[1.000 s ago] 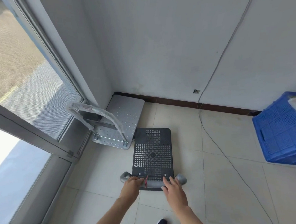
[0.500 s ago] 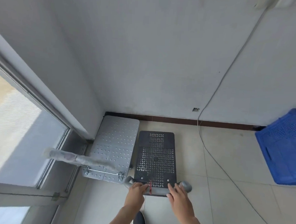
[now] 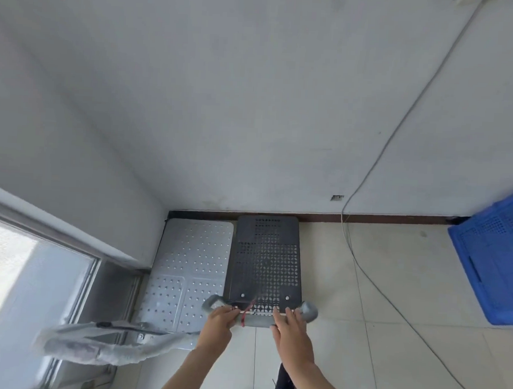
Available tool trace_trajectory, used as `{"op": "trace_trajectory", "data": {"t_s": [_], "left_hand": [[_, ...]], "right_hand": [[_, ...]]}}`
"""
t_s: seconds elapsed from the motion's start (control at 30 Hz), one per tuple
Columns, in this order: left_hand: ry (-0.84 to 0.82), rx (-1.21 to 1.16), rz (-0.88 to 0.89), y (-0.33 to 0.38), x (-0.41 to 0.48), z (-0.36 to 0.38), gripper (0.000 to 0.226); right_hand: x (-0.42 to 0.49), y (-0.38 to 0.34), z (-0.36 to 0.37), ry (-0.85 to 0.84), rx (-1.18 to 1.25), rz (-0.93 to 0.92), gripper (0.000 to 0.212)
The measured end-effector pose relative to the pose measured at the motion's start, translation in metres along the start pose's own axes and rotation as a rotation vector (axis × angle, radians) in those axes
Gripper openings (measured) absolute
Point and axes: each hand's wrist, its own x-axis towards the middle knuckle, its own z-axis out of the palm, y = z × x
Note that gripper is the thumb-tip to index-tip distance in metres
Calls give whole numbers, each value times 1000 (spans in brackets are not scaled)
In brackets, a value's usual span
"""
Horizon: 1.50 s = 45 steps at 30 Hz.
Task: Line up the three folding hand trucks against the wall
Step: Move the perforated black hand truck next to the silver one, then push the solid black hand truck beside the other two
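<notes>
A black perforated hand truck [image 3: 265, 260] stands on the tiled floor with its far end against the dark baseboard of the wall [image 3: 283, 106]. Its grey padded handle [image 3: 257, 318] is at the near end. My left hand [image 3: 217, 326] and my right hand [image 3: 292, 333] both grip that handle. Directly to its left, in the corner, sits a silver perforated hand truck [image 3: 189, 271], its far end also at the wall. The silver truck's plastic-wrapped handle [image 3: 104, 345] sticks out toward the lower left. No third truck is in view.
A blue plastic crate [image 3: 495, 257] stands at the right by the wall. A thin cable [image 3: 364, 259] runs down the wall and across the floor tiles to the right of the black truck. A window and its frame [image 3: 37, 272] fill the left side.
I have pushed the black truck forward until its far end reached the baseboard, beside the silver truck. Both hands stayed on the handle, and the camera moved closer to the wall.
</notes>
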Motion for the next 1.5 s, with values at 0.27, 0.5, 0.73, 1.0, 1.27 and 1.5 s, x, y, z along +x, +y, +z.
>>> {"op": "trace_trajectory", "data": {"t_s": [0.27,0.5,0.73,1.0,1.27,1.5], "left_hand": [[-31,24,-62,10,27,-7,44],[-48,89,-41,3,30,-8,51],[-83,225,88,20,34,4,58],[-224,395,546,136,36,33,60],[-277,586,1034,255,-103,139,61],[-411,717,1411,311,-291,278,59]], "right_hand": [[33,10,-16,8,1,-42,62],[25,1,-11,39,7,5,45],[19,-1,-4,20,14,81,44],[-57,43,-44,230,28,521,49],[-269,123,-31,517,176,956,53],[-512,172,59,690,332,1341,55]]}}
